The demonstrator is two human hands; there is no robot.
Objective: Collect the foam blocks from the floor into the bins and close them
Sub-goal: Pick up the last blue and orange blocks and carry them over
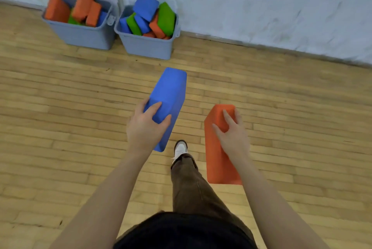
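A blue foam block (169, 95) is gripped by the left hand (146, 125). An orange block (218, 148) is clasped by the right hand (232, 132). Two bins (147, 47), apparently lidless, are seen ahead.

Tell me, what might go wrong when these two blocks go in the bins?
Both bins look heaped: the blue block in the left hand or the orange block in the right hand may roll off the right bin. The lids might then not close.
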